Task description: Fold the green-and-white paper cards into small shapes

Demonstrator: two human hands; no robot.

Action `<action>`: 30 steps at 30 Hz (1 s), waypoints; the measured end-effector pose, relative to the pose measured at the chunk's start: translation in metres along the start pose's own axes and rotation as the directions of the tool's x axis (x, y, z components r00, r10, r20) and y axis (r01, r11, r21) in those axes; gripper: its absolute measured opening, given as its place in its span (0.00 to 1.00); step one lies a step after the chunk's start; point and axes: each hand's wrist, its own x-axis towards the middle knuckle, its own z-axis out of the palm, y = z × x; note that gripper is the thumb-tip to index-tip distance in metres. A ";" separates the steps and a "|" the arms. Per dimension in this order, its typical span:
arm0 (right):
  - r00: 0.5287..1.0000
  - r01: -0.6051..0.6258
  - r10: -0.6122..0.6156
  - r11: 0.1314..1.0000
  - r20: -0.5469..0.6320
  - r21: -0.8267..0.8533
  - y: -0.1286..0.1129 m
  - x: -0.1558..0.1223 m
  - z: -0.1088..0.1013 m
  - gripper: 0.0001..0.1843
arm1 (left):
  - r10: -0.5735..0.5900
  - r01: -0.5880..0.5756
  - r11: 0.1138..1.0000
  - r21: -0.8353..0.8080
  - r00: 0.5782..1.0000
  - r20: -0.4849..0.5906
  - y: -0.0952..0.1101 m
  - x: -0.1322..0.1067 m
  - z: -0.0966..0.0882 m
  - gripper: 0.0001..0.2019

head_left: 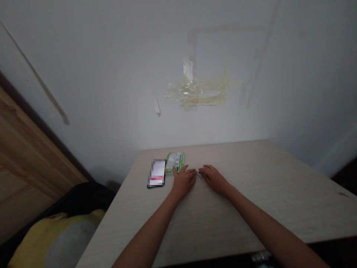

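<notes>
My left hand [182,181] lies palm down on the pale wooden table [251,193], fingers stretched toward the right, thumb close to a green and white packet [174,162]. My right hand [213,178] rests opposite it, fingers bent and pinched toward the left. Between the two sets of fingertips sits a tiny pale object [199,174], too small to name. A phone [156,173] with a lit screen lies flat just left of the packet.
The table stands against a white wall bearing old tape remains [199,93]. A wooden panel [25,160] rises at the left, with a dark and yellow cloth heap [64,223] below it. The table's left edge runs diagonally near my left forearm.
</notes>
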 end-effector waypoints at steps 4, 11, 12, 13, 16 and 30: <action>1.000 0.029 -0.029 0.999 0.002 -0.033 0.002 0.000 -0.001 0.20 | 0.002 -0.002 1.000 0.010 1.000 0.010 0.000 0.000 0.000 0.15; 0.999 -0.008 0.013 0.988 0.031 -0.156 0.002 0.000 0.000 0.18 | -0.012 0.012 1.000 0.008 1.000 -0.015 0.002 0.000 -0.001 0.12; 0.999 -0.019 0.025 0.986 0.036 -0.168 0.001 -0.001 0.001 0.18 | -0.015 0.015 1.000 0.005 1.000 -0.022 0.003 0.000 -0.002 0.12; 0.999 -0.026 0.034 0.984 0.042 -0.175 0.000 -0.001 0.001 0.18 | -0.015 0.016 1.000 0.003 0.999 -0.028 0.003 -0.001 -0.002 0.11; 0.997 -0.039 0.050 0.982 0.053 -0.184 -0.002 -0.002 0.001 0.18 | 0.020 -0.020 1.000 -0.007 0.999 -0.036 0.005 -0.003 -0.005 0.11; 0.997 -0.044 0.052 0.987 0.049 -0.153 -0.008 -0.003 -0.001 0.17 | 0.095 -0.095 0.995 0.030 0.995 -0.004 0.012 -0.007 -0.011 0.14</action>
